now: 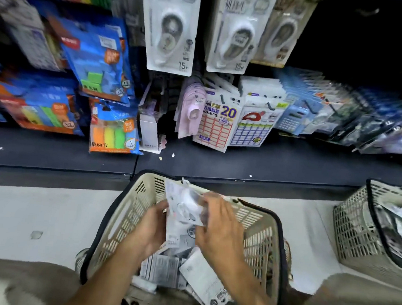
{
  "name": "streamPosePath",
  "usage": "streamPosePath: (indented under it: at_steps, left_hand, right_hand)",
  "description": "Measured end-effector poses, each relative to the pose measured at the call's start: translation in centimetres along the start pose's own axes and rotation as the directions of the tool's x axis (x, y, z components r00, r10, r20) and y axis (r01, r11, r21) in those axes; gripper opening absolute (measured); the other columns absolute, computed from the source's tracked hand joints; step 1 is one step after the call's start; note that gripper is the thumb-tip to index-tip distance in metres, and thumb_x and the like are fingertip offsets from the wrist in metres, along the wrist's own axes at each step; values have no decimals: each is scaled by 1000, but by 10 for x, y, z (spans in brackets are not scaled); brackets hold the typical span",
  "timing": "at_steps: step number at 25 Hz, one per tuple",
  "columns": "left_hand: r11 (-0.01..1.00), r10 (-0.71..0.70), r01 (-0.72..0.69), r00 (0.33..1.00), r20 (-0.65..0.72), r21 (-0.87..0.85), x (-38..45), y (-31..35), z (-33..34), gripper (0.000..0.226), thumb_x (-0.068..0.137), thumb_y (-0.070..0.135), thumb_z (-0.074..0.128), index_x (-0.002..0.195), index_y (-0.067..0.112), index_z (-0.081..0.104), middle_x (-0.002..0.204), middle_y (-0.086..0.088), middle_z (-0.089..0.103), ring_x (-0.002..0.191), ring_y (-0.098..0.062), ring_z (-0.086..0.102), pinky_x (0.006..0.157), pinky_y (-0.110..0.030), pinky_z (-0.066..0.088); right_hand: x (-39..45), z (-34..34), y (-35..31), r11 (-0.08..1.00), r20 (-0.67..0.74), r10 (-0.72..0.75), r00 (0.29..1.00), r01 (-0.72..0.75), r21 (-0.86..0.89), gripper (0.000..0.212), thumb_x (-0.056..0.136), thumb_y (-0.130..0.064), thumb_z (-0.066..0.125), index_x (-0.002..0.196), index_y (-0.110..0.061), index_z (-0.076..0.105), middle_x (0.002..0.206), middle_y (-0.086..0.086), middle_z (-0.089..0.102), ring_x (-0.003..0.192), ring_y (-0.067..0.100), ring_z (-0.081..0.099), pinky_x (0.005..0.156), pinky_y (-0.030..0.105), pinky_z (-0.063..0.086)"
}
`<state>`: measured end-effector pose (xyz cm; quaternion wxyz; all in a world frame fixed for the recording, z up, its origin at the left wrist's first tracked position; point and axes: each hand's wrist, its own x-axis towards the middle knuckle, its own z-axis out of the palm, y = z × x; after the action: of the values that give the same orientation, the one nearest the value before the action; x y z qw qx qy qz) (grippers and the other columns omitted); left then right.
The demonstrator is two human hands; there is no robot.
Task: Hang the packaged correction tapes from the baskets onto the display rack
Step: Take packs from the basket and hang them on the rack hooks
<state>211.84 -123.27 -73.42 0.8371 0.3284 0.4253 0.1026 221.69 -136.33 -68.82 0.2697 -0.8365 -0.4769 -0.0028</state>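
Correction tape packs held over near basket

Left hand (150,227) and right hand (218,226) both grip correction tape packs (186,206) above the basket (128,209).

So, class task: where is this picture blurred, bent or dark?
Head view: the hands and the packet they hold are motion-blurred; the shelf edge bows from the wide lens; the rack's upper right corner is nearly black.

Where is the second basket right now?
In the head view, the second basket sits on the pale floor at the far right, below the dark shelf edge, right of the basket under the hands.
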Motion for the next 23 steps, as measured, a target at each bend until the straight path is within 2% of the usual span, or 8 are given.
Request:
streamPosePath:
  at_steps: [3,7,11,14,16,18,21,23]
  left_hand:
    - [984,95,-96,995,-13,-152,-2,8,6,28,106,14,42,97,-1,63,75,-15,76,61,-26,74,48,-33,59]
    - [981,59,-30,987,149,-194,-13,27,17,46,95,48,58,92,9,83,95,-18,78,79,-31,77,64,-40,63]
    - [995,-16,38,976,219,-96,-15,34,32,25,82,27,73,90,4,79,96,-22,75,82,-34,75,70,-38,61]
    - [993,-11,27,990,138,-115,-15,32,39,18,79,18,69,83,1,74,79,-18,74,65,-30,73,58,-34,60]
    - [998,-23,21,999,-40,-59,-11,27,34,24,84,15,67,99,-3,72,92,-21,75,74,-34,72,67,-39,60]
    - [997,-38,51,982,-186,66,-2,17,25,33,91,18,68,115,-4,70,107,-26,74,88,-38,72,83,-49,60]
    - [983,-76,92,992,-102,157,-3,7,25,64,82,48,79,127,5,67,119,-22,72,109,-37,70,104,-57,50]
    - [962,-111,109,994,-9,250,-3,-4,24,90,57,62,91,126,11,68,122,-15,73,117,-33,67,109,-53,47]
  right_hand:
    - [-9,12,-15,999,177,-4,984,10,-30,71,69,-33,81,119,-29,32,126,-4,54,106,23,55,75,38,53]
    - [7,1,-6,981,246,41,968,-86,176,67,71,-48,71,125,-40,32,120,-21,42,117,8,37,94,29,35]
    - [14,-16,7,923,272,18,962,-120,365,66,72,-35,75,126,-46,40,116,-33,47,117,2,48,93,30,46]
    - [5,-8,3,899,185,-30,982,-55,435,52,83,-25,70,126,-42,47,117,-33,52,113,1,52,90,30,48]
    - [1,-3,-2,817,251,119,961,-238,525,39,97,-26,59,132,-38,45,115,-21,59,109,10,60,88,36,52]
    - [-1,3,4,844,273,329,904,-411,344,43,101,-25,54,140,-29,36,115,-9,59,104,23,65,84,38,53]
    - [-8,10,4,914,417,404,814,-384,-135,73,86,-21,65,146,-21,23,134,7,44,112,33,60,86,41,51]
    - [-16,24,-3,920,595,339,729,-388,-49,102,77,-28,74,156,-22,10,151,7,27,135,30,42,104,43,46]
